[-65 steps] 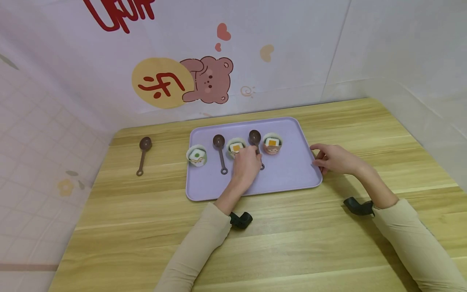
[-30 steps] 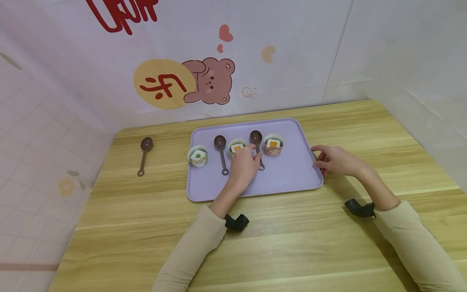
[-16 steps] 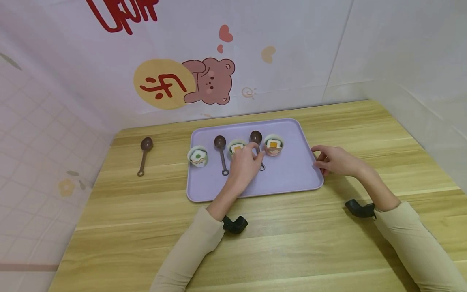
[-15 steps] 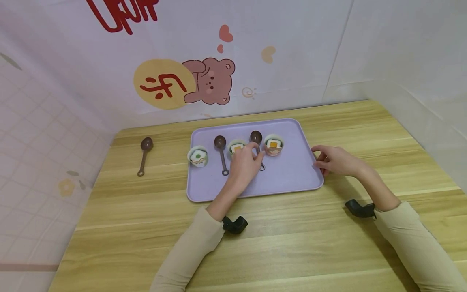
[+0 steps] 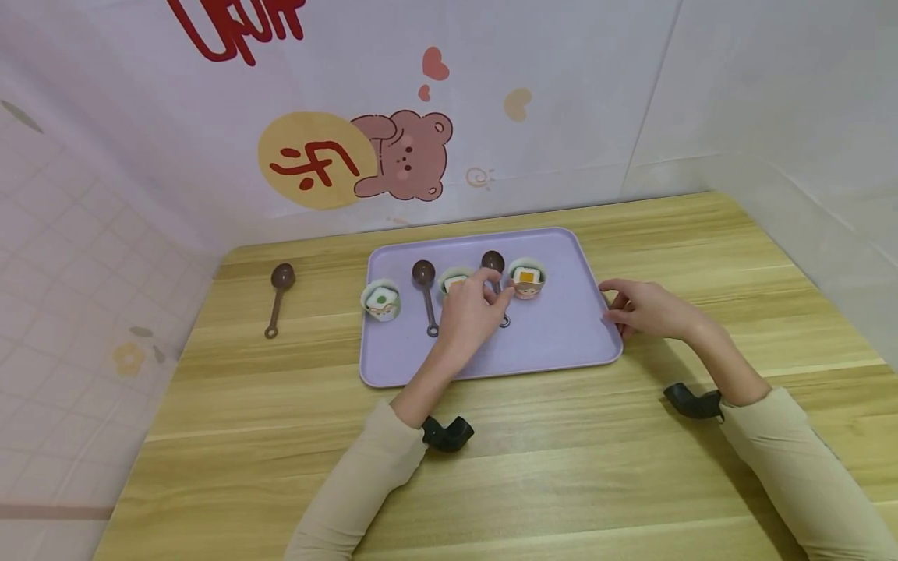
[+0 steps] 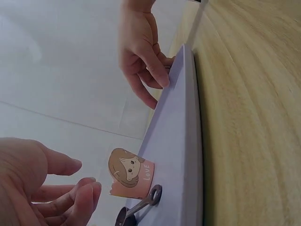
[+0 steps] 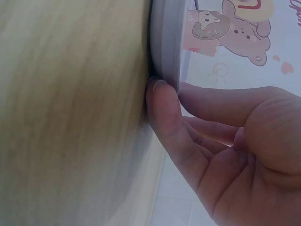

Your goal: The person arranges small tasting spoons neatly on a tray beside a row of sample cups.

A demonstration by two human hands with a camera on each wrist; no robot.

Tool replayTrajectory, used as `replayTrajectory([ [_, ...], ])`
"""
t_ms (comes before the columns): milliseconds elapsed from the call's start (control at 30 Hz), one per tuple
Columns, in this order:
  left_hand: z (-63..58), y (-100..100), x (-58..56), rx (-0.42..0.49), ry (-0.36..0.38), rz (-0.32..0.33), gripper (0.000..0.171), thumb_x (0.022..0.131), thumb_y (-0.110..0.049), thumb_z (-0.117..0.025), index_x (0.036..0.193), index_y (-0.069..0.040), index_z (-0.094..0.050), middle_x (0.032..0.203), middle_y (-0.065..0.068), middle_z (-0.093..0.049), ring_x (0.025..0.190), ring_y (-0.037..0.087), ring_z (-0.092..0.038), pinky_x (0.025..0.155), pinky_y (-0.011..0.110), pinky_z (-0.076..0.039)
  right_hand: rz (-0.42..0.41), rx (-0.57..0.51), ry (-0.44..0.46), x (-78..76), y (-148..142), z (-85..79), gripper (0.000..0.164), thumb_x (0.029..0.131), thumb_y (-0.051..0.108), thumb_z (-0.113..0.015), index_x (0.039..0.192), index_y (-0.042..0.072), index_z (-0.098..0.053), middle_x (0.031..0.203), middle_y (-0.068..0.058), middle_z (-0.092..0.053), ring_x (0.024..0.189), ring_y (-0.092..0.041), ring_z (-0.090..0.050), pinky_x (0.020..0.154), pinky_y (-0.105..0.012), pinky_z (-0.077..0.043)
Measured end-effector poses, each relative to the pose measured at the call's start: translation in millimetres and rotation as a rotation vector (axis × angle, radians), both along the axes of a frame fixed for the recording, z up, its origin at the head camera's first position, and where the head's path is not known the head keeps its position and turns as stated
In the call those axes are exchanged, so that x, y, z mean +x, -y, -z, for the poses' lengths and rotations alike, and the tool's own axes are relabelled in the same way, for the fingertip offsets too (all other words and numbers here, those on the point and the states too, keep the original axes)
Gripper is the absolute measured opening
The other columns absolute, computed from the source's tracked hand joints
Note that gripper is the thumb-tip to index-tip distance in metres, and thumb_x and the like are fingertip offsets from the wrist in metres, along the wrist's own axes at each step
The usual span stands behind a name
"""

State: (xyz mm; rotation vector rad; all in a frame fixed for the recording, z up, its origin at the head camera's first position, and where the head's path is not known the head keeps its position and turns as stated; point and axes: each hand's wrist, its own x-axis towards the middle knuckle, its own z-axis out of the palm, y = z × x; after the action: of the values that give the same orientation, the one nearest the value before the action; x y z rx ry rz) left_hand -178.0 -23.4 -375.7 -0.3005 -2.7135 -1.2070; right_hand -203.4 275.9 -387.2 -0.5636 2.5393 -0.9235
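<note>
My left hand [image 5: 468,314] hovers over the lilac tray [image 5: 554,331], thumb and bent fingers apart with nothing between them. Below it, the middle paper cup [image 5: 444,287] is partly covered; it holds a white square piece with an orange top. A brown scoop [image 5: 493,261] lies just beyond the fingers, its handle partly hidden. At the tray's right end, my right hand [image 5: 648,309] pinches the rim; the right wrist view shows fingertips [image 7: 164,101] under the edge and the thumb above. The pink paper cup [image 6: 131,174] stands ahead of my left fingers.
Another brown scoop [image 5: 426,296] and a paper cup with a green-dotted white piece [image 5: 381,301] sit on the tray's left part. One more scoop [image 5: 277,300] lies on the wooden table [image 5: 547,483], left of the tray. A printed wall [image 5: 575,140] rises behind.
My left hand's fingers have spread from a closed pose over the middle cup and right scoop, and the hand has shifted slightly up and right. My right hand stays at the tray's rim.
</note>
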Motion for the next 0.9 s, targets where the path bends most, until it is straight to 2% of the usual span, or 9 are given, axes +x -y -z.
replayTrajectory([
  [233,-6.4,1.2,3.4,0.017,-0.028,0.013,0.028,0.095,-0.026,-0.072,0.114,-0.005,-0.071,0.076,-0.002,-0.067,0.063,0.013,-0.055,0.059,0.026,-0.043,0.002,0.006,-0.004,-0.1,0.2,0.2,0.051,0.098,0.000,-0.063,0.138,-0.018,-0.039,0.089,-0.014,-0.067,0.066,-0.022,-0.067,0.059,-0.033,-0.058],
  [467,-13.3,6.6,5.6,0.021,-0.017,-0.002,0.029,0.094,-0.029,-0.073,0.114,-0.007,-0.071,0.077,-0.003,-0.068,0.064,0.014,-0.057,0.059,0.026,-0.044,0.005,0.006,-0.001,0.0,-0.4,0.4,0.051,0.098,0.000,-0.063,0.138,-0.017,-0.039,0.089,-0.014,-0.067,0.066,-0.022,-0.067,0.060,-0.033,-0.058],
  [600,-15.5,11.8,5.9,0.026,-0.016,-0.010,0.030,0.094,-0.029,-0.073,0.115,-0.008,-0.071,0.079,-0.004,-0.069,0.072,0.014,-0.058,0.066,0.029,-0.047,0.001,0.002,0.000,-0.2,-0.7,0.8,0.051,0.098,0.000,-0.063,0.139,-0.018,-0.039,0.089,-0.014,-0.067,0.066,-0.022,-0.067,0.059,-0.033,-0.058],
  [700,-16.7,15.2,5.6,0.030,-0.026,-0.013,0.028,0.094,-0.028,-0.072,0.115,-0.009,-0.071,0.080,-0.004,-0.070,0.070,0.012,-0.058,0.070,0.030,-0.046,0.000,-0.001,0.000,0.0,-0.7,0.6,0.051,0.098,-0.001,-0.063,0.139,-0.018,-0.038,0.089,-0.014,-0.067,0.066,-0.022,-0.067,0.059,-0.033,-0.058],
  [833,-19.1,18.8,5.4,0.054,-0.036,-0.007,0.026,0.094,-0.026,-0.072,0.114,-0.009,-0.071,0.081,-0.003,-0.071,0.054,0.009,-0.057,0.060,0.027,-0.045,0.000,0.000,0.000,0.1,-0.6,0.0,0.051,0.098,-0.001,-0.063,0.139,-0.018,-0.038,0.090,-0.014,-0.067,0.067,-0.022,-0.067,0.059,-0.033,-0.058],
  [900,-20.9,20.5,5.6,0.065,-0.039,-0.005,0.026,0.094,-0.025,-0.072,0.114,-0.009,-0.071,0.081,-0.002,-0.071,0.052,0.008,-0.055,0.054,0.026,-0.044,-0.001,0.004,-0.001,0.2,-0.6,-0.2,0.051,0.098,0.000,-0.063,0.139,-0.018,-0.038,0.090,-0.014,-0.067,0.067,-0.022,-0.067,0.060,-0.033,-0.058],
])
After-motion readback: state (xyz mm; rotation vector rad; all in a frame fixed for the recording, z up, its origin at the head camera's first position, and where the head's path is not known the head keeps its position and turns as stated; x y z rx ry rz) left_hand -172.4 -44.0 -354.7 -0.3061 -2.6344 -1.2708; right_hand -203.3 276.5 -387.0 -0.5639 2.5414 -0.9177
